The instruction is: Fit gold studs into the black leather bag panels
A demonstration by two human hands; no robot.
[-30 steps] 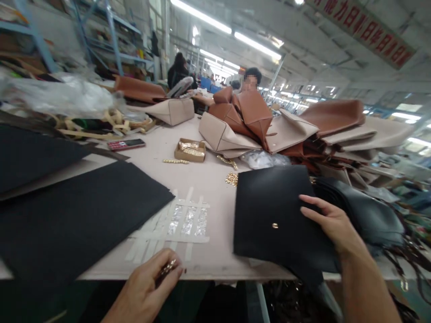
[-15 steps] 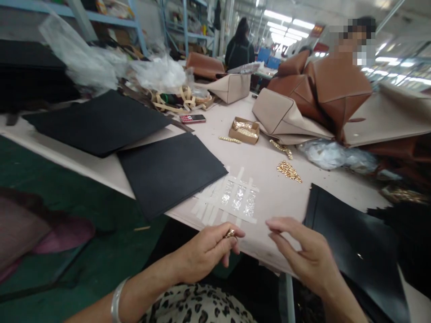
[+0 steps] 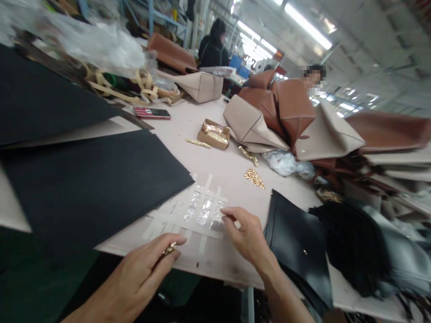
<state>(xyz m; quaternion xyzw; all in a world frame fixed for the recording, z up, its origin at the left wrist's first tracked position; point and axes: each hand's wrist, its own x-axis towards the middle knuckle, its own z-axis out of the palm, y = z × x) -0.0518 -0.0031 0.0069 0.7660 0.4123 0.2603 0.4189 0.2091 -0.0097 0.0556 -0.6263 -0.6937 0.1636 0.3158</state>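
My left hand (image 3: pixel 151 260) is closed at the table's front edge, with a few small gold metal pieces (image 3: pixel 170 248) pinched between thumb and fingers. My right hand (image 3: pixel 245 231) is over the right edge of a taped patch of clear plastic strips (image 3: pixel 204 211). Its thumb and forefinger are drawn together, and whatever they may hold is too small to make out. Beyond it lies a loose heap of gold pieces (image 3: pixel 254 177). Farther back, a small cardboard box (image 3: pixel 218 142) holds more gold pieces, with short gold rows (image 3: pixel 198 143) lying beside it.
Black sheets (image 3: pixel 90 179) cover the left side of the table. A black leather panel (image 3: pixel 296 242) lies to the right. Brown and beige bags (image 3: pixel 296 107) are piled at the back right, near a plastic bag (image 3: pixel 281 161). A red phone (image 3: pixel 151 112) lies back left; people are farther off.
The view has swung right and closer to the table. My right hand has moved from the table's edge to the taped patch, its fingertips closer together. The left still grips the gold pieces.
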